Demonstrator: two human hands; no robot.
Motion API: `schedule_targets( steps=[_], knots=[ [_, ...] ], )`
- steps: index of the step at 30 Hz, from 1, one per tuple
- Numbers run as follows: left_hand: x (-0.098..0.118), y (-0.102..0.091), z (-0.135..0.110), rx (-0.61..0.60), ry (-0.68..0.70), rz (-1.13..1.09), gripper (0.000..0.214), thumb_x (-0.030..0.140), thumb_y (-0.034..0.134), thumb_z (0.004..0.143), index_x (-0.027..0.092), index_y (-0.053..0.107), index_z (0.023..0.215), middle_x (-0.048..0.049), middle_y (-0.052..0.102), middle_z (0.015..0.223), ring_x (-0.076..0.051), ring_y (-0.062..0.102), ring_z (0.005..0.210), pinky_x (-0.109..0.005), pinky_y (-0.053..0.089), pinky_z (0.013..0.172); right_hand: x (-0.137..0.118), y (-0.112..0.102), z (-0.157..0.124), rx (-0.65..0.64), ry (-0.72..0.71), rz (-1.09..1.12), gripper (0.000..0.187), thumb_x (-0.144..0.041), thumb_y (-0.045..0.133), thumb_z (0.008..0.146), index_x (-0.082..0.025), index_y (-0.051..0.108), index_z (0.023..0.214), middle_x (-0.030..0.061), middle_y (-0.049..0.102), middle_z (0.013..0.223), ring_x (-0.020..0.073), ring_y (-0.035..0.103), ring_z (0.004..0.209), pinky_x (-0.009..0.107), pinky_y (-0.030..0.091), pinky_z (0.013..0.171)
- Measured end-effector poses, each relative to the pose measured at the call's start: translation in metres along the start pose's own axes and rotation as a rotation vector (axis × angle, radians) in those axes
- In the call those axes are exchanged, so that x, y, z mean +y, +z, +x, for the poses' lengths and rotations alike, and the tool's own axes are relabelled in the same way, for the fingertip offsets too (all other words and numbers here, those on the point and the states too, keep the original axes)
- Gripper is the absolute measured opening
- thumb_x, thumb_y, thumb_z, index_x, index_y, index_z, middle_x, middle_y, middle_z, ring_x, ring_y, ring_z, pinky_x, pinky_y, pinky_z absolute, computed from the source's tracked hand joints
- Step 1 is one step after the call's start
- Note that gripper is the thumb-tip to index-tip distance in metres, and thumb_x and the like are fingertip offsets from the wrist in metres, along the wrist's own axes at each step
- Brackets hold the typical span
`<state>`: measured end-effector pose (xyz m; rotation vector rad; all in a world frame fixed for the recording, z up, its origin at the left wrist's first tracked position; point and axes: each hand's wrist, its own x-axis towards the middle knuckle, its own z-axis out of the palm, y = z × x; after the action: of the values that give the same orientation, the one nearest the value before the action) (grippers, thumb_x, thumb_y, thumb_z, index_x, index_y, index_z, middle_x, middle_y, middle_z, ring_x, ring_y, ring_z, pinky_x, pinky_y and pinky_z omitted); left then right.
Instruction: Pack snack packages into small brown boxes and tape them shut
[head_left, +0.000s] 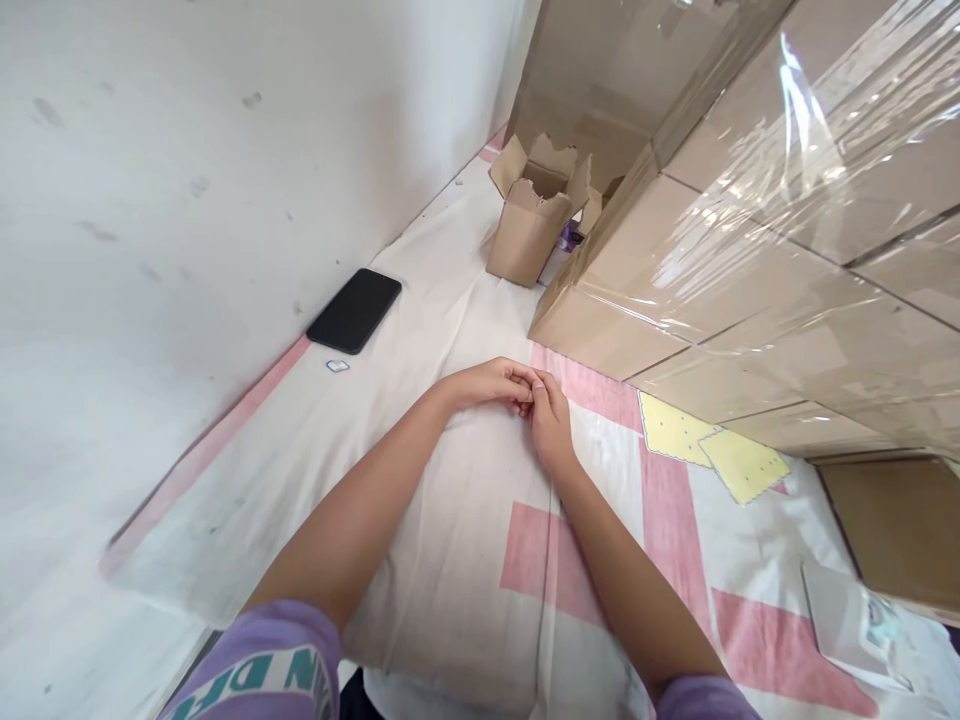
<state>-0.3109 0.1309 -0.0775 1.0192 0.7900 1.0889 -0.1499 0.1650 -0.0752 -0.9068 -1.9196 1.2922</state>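
My left hand [491, 383] and my right hand [550, 410] meet over the cloth-covered surface [450, 480], their curled fingers hooked together. Both are closed, and no object shows between or around the fingers. The inner side of the clasp is hidden. Pale cloth with pink patches lies beneath them. Closest on the right is the lower corner of a plastic-wrapped stack of cartons [637, 335]. Farther off to the left, a black phone or small tablet [355, 311] lies flat by the wall, with a small white and blue piece [337, 366] beside it.
An open cardboard box [526, 235] with torn flaps stands at the back, with a purple and white pack [564, 248] next to it. Yellow cards [742, 465] lie along the stack's base. At right are a brown carton [900, 525] and a white packet [851, 625]. A wall [225, 180] borders the left.
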Motion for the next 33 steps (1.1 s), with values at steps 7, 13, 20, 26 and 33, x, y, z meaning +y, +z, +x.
schedule_targets(
  steps=[7,13,20,26,33],
  knots=[
    [0.0024,0.0013,0.0000,0.004,-0.011,0.002,0.017,0.011,0.065,0.074,0.013,0.072,0.090,-0.0014,0.069,0.076,-0.010,0.063,0.065,-0.026,0.052,0.070,0.0017,0.0001,-0.0008,0.008,0.008,-0.005,0.031,-0.043,0.043,0.102,-0.023,0.067,0.107,0.0024,0.063,0.084,0.0192,0.056,0.073,0.032,0.045,0.067],
    [0.0002,0.0010,0.0010,0.009,-0.005,0.004,0.018,0.012,0.066,0.074,0.013,0.072,0.091,-0.0019,0.069,0.076,-0.011,0.064,0.067,-0.027,0.053,0.071,0.0007,-0.0004,-0.0009,0.009,0.005,-0.031,0.032,-0.044,0.043,0.101,-0.023,0.067,0.107,0.0037,0.066,0.089,0.0201,0.059,0.078,0.033,0.047,0.071],
    [-0.0003,0.0012,0.0007,0.000,0.006,-0.004,0.017,0.010,0.065,0.076,0.014,0.074,0.091,-0.0027,0.071,0.077,-0.012,0.067,0.069,-0.027,0.053,0.072,0.0028,-0.0011,0.0002,0.002,0.004,-0.030,0.033,-0.045,0.043,0.101,-0.023,0.066,0.107,0.0045,0.067,0.089,0.0208,0.059,0.078,0.033,0.048,0.069],
    [-0.0001,0.0015,0.0005,0.004,-0.002,0.003,0.018,0.009,0.064,0.076,0.014,0.073,0.091,-0.0024,0.071,0.076,-0.012,0.067,0.069,-0.027,0.053,0.072,0.0025,-0.0010,-0.0008,-0.004,0.006,-0.030,0.033,-0.045,0.042,0.102,-0.023,0.066,0.109,0.0047,0.067,0.093,0.0206,0.059,0.079,0.032,0.047,0.068],
    [-0.0005,0.0019,0.0013,0.006,0.000,0.005,0.019,0.008,0.064,0.074,0.013,0.073,0.090,-0.0020,0.071,0.074,-0.011,0.066,0.067,-0.026,0.053,0.070,0.0018,-0.0012,-0.0013,-0.001,0.005,-0.029,0.034,-0.046,0.042,0.102,-0.023,0.067,0.107,0.0043,0.066,0.090,0.0205,0.059,0.079,0.033,0.047,0.069]
  ],
)
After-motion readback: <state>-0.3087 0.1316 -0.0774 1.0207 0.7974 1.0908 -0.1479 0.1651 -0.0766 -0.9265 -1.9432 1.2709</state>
